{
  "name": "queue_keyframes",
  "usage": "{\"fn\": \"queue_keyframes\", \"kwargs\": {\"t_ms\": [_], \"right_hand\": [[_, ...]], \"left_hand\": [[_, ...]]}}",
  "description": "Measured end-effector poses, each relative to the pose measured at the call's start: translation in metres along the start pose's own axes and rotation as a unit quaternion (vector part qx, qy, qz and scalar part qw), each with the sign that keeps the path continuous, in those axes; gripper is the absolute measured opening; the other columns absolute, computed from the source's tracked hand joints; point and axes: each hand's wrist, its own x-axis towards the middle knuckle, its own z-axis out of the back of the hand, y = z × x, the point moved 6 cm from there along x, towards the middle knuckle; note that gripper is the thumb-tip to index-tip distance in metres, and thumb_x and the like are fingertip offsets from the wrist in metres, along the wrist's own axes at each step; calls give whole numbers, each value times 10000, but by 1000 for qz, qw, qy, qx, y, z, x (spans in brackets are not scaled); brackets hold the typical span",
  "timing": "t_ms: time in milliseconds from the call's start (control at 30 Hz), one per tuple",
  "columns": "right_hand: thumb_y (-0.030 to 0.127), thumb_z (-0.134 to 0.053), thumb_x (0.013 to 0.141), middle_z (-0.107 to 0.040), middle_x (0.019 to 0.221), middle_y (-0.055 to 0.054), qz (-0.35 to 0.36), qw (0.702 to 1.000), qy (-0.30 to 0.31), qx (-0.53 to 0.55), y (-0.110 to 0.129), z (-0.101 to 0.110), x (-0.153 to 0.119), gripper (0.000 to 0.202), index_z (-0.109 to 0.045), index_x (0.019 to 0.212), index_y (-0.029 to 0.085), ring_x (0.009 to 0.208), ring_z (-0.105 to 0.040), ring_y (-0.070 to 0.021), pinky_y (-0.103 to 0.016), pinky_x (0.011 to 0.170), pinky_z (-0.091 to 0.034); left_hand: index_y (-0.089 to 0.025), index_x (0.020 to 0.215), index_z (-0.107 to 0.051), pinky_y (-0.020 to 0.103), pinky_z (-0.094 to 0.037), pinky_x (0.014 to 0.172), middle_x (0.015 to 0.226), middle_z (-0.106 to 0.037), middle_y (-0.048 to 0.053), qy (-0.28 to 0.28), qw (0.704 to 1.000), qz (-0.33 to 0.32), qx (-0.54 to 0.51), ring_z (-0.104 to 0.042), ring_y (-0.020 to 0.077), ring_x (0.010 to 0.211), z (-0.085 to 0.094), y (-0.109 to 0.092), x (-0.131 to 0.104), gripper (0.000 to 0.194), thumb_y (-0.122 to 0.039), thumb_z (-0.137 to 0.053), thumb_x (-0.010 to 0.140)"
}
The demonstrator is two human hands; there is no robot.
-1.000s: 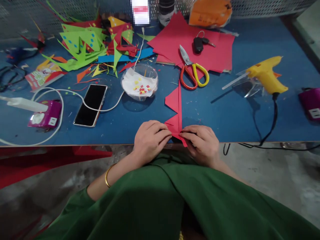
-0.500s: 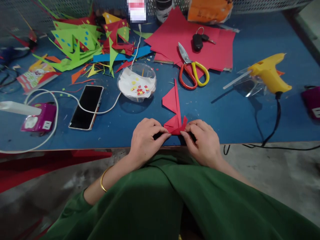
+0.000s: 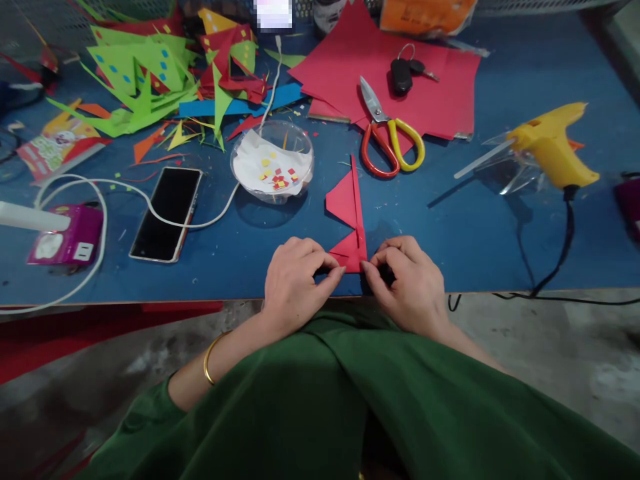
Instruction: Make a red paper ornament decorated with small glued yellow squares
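A folded piece of red paper point(image 3: 354, 212) lies on the blue table near its front edge, with a long narrow folded strip along its right side and pointed flaps to the left. My left hand point(image 3: 301, 283) pinches its lower left corner between thumb and fingers. At the lower right corner, my right hand point(image 3: 407, 283) pinches the paper the same way. Beyond the paper lie scissors point(image 3: 384, 130) with one red and one yellow handle. A clear bowl point(image 3: 309, 167) holding white paper and small red and yellow bits stands to the upper left.
Red sheets point(image 3: 450, 87) with car keys point(image 3: 401, 75) on top lie at the back. A yellow glue gun point(image 3: 553, 147) rests at the right, its cord hanging over the edge. Leftward are a phone point(image 3: 167, 213), a white cable, a purple socket box point(image 3: 67, 233) and green paper cut-outs point(image 3: 145, 80).
The small red flap that stood up near my right fingers now lies flat at the paper's lower end. Both hands stay at the same corners; the view has shifted slightly.
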Motion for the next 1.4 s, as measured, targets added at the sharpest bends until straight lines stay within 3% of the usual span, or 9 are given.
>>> {"fn": "queue_keyframes", "kwargs": {"t_ms": [333, 400, 533, 633, 767, 900, 1067, 1267, 1400], "right_hand": [[281, -612, 902, -631, 922, -85, -25, 999, 21, 3, -3, -3, 0, 129, -590, 802, 202, 774, -605, -214, -362, 673, -465], [285, -617, 899, -630, 926, -85, -32, 999, 26, 3, -3, -4, 0, 123, -589, 813, 202, 780, -606, -217, -362, 675, -460], [289, -610, 903, -645, 927, -88, -34, 999, 21, -4, -3, -6, 0, 101, -592, 856, 201, 787, -614, -224, -362, 670, -455], [271, -611, 900, -681, 905, -83, -26, 1000, -5, -3, -2, -4, -2, 87, -597, 935, 193, 746, -624, -218, -354, 646, -452], [220, -598, 923, -764, 1001, -81, 48, 997, -65, -10, 8, 6, -13, 265, -590, 1186, 195, 833, -693, -223, -374, 772, -480], [221, -570, 948, -775, 1135, -93, 176, 983, -48, -36, 21, 7, -29, 419, -535, 1363, 177, 1101, -693, -241, -389, 973, -445], [218, -548, 966, -727, 1269, -120, 198, 977, -16, -82, 18, 0, -41, 562, -405, 1500, 114, 1191, -663, -232, -388, 1061, -413], [203, -546, 971, -705, 1311, -114, 229, 970, -6, -83, 14, -3, -45, 616, -341, 1541, 92, 1253, -631, -234, -408, 1114, -398], [220, -533, 977, -697, 1324, -119, 209, 975, -11, -68, 13, -5, -45, 667, -269, 1581, 123, 1238, -642, -233, -416, 1098, -425]], "left_hand": [[-195, 791, -686, 353, -448, 721, 819, -691, 26, -7, 999, -25, 35, -596, 197, 800, 1, -3, -1, 118, -255, -710, 890], [-205, 906, -715, 350, -453, 734, 904, -737, 28, -13, 997, -66, 48, -614, 198, 843, 0, -7, -4, 59, -241, -672, 926], [-200, 1163, -700, 359, -444, 754, 1104, -783, 22, -5, 970, -212, 116, -642, 202, 945, -4, -23, -16, 220, -178, -578, 982], [-145, 1222, -681, 377, -436, 791, 1172, -773, 43, 14, 954, -252, 161, -644, 216, 997, -6, -28, -22, 276, -174, -574, 969], [-149, 1238, -686, 402, -427, 831, 1220, -754, 50, 40, 949, -257, 177, -636, 233, 1016, -7, -30, -25, 333, -210, -554, 938], [-167, 1251, -685, 404, -417, 881, 1250, -740, 54, 52, 948, -255, 184, -624, 238, 1065, -8, -30, -25, 351, -237, -528, 944], [-158, 1238, -681, 400, -396, 893, 1176, -758, 60, 20, 950, -250, 184, -629, 242, 1070, -2, -32, -26, 340, -225, -553, 930], [-242, 1213, -673, 401, -391, 877, 1169, -760, 32, -4, 950, -235, 205, -662, 246, 1011, 9, -24, -34, 307, -297, -579, 927], [-195, 1159, -703, 410, -401, 845, 1085, -789, 49, -81, 943, -235, 221, -652, 244, 937, 18, -26, -43, 317, -363, -652, 895]]}}
